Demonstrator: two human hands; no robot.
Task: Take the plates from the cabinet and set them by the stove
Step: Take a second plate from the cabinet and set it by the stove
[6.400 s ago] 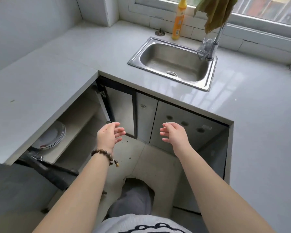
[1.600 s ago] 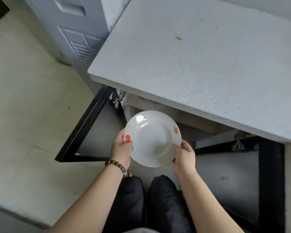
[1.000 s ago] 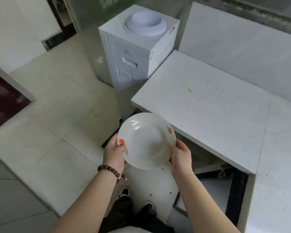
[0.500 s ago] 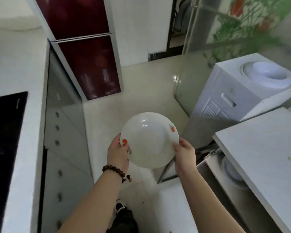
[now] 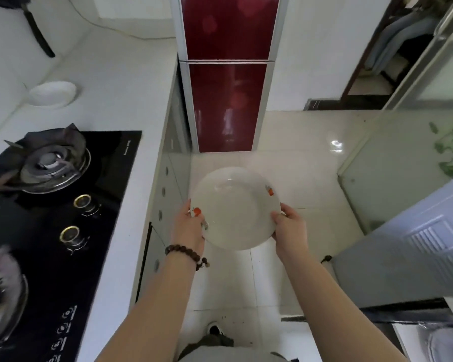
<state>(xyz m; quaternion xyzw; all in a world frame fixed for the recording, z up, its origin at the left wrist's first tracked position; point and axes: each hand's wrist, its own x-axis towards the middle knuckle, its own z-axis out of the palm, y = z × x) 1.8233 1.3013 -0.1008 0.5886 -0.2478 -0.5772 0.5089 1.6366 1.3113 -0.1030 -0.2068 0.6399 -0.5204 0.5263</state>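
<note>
A white plate (image 5: 234,207) with small orange marks on its rim hangs over the floor between two counters. My left hand (image 5: 188,228) grips its left edge, thumb on the rim. My right hand (image 5: 289,228) grips its right edge. The black glass stove (image 5: 63,218) is set into the white counter (image 5: 131,105) on the left, with a burner (image 5: 45,160) at the back and two knobs (image 5: 83,202) in front. The plate is to the right of the counter's edge, level with the knobs.
A small white dish (image 5: 52,93) lies on the counter behind the stove. A metal pot (image 5: 0,304) sits on the near burner at the left edge. A red fridge (image 5: 226,74) stands ahead, and a white water dispenser (image 5: 416,252) on the right.
I have turned left with the plate held in both hands. The stove counter has come fully into view on the left, and the open cabinet has slid out to the lower right.
</note>
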